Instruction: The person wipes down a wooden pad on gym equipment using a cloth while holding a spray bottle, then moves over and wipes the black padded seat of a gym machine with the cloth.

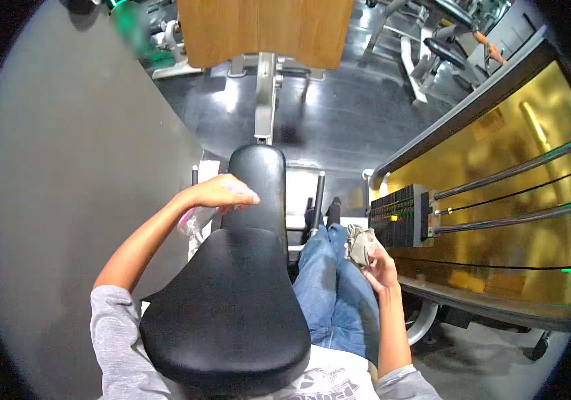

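Observation:
A crumpled grey-green cloth [361, 245] is gripped in my right hand [382, 270], above my jeans. My left hand [224, 191] is bent over the far black pad [259, 175] of a bench, its fingers wrapped round a clear plastic bottle [199, 219] with a pinkish part, mostly hidden behind the hand and wrist. Nearer to me lies the wide black seat pad [232, 310], between my left arm and my legs.
A weight stack [395, 217] with metal rods and a gold panel [499, 140] stands at the right. A grey wall [79, 167] fills the left. Wooden boards [262, 30] and gym machines are ahead; another person's hand [494, 53] shows at the upper right.

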### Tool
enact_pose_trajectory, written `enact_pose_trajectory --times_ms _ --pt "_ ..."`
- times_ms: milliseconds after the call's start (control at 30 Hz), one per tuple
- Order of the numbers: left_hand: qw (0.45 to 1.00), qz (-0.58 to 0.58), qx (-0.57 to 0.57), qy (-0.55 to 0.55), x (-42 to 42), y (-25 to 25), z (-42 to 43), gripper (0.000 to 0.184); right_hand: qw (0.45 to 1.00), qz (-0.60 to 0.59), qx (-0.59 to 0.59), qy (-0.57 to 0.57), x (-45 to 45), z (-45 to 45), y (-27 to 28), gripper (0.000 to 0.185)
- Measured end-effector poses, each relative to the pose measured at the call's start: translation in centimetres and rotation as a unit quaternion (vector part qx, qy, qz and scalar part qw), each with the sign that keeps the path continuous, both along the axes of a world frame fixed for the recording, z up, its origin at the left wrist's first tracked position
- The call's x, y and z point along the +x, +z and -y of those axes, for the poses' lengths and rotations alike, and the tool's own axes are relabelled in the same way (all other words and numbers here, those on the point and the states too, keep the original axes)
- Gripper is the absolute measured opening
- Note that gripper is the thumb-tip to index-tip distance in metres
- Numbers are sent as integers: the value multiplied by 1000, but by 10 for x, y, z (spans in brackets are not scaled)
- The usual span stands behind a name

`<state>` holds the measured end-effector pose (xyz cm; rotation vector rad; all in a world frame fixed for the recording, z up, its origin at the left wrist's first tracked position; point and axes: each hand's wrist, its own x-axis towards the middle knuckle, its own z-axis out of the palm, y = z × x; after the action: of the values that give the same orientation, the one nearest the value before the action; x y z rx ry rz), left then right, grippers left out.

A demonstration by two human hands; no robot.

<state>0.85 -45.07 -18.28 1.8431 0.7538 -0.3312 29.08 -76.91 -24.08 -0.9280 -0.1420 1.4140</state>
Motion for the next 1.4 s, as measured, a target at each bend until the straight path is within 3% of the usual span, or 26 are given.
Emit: enact_pose_trajectory --times_ms 67,300,467,633,867,933,1100,1167,1233,1300,1400 --pt "998 -8 23 -60 23 28 1 51 999 51 4 -1 2 9 12 67" --pt "992 -2 82 -99 89 94 40 48 987 147 3 -57 20 25 21 56" --pt "982 -50 81 -165 140 80 56 45 987 120 75 -78 34 28 30 44" --pt "987 -33 70 -139 187 57 72 40 987 91 93 -96 56 41 29 35" --pt "999 22 -14 -38 235 -4 79 33 991 75 55 -101 91 52 6 43" --pt "996 20 -39 79 242 -19 85 39 992 79 72 -72 100 49 4 45" --pt "978 42 -79 189 253 -77 94 37 991 107 56 -55 123 8 -18 46" --pt "935 161 -51 312 248 -109 102 35 988 149 37 -36 133 -17 -37 46" --pt "921 127 -59 364 241 -135 111 35 988 155 -4 -6 141 -42 -54 51" --pt "894 150 6 423 231 -156 121 33 984 167 -45 29 147 -69 -72 61" --pt "880 77 17 469 214 -172 125 31 974 136 -92 157 148 -108 -95 60"
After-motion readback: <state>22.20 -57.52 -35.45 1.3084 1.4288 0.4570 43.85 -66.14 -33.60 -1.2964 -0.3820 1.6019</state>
